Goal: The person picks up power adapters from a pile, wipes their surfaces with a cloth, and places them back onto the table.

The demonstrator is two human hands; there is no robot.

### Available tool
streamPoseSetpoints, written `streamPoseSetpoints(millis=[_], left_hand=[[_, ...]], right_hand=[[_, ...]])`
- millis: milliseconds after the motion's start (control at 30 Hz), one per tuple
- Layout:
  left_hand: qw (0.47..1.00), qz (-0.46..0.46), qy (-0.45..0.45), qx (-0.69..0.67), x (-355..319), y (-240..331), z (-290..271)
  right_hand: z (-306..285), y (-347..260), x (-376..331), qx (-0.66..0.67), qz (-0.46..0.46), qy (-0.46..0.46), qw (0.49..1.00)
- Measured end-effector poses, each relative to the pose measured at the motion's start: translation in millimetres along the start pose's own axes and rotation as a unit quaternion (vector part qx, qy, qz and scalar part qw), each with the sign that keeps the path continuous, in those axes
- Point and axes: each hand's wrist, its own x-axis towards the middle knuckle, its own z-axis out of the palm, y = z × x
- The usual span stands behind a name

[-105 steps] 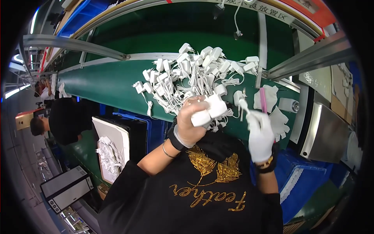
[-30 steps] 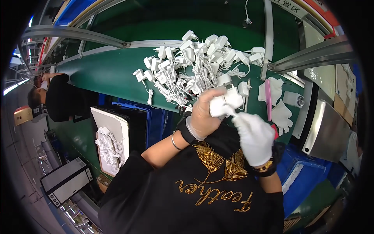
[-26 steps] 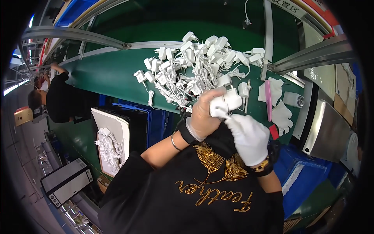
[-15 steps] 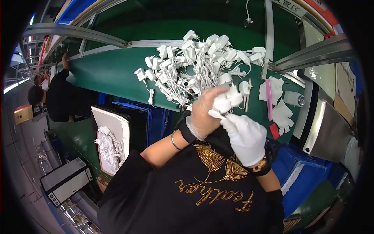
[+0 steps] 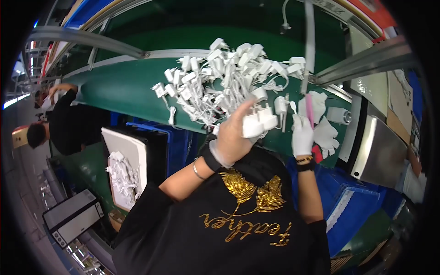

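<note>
My left hand (image 5: 233, 137), with thin see-through covering at the wrist, is closed round several white plug-in power adapters (image 5: 257, 124), their pins facing up. To its right is my right hand (image 5: 302, 136) in a white glove, fingers together. From its fingertips sticks up a small white stick-like thing with a rounded end (image 5: 293, 106), too small to name. Past my left hand, a large heap of white power adapters (image 5: 220, 68) with bundled cables covers the green table (image 5: 123, 87). One adapter (image 5: 280, 106) lies apart between my hands, beside a thin metallic strip (image 5: 285, 120).
On the right lie white gloves (image 5: 326, 135), a pink strip (image 5: 309, 110), a red piece (image 5: 316, 151) and a clear container (image 5: 339, 115). A tray (image 5: 144, 160) with white cables stands left, near a co-worker (image 5: 66, 123). Metal posts (image 5: 309, 46) frame the table.
My right hand has moved right, away from the adapters, taking the small white thing with it. My left hand has shifted slightly left and keeps the adapters. The co-worker's arm has moved.
</note>
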Motion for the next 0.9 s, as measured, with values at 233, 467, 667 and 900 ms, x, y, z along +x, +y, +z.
streamPoseSetpoints(millis=[233,467,667,900], left_hand=[[0.993,-0.086,-0.065,-0.051,-0.8,1.4,-8.1],[0.983,-0.136,-0.061,-0.110,-1.2,-3.3,-14.5],[0.992,-0.079,-0.095,-0.032,13.7,12.0,-5.2],[0.997,-0.019,-0.068,0.032,18.5,20.9,-4.2]], right_hand=[[8.8,38.4,24.7,-0.137,-0.177,0.114,0.968],[-88.1,11.8,38.3,-0.219,-0.210,0.328,0.894],[-97.3,60.2,86.0,-0.154,-0.184,0.347,0.907],[-152.7,152.0,101.6,0.156,-0.102,0.267,0.945]])
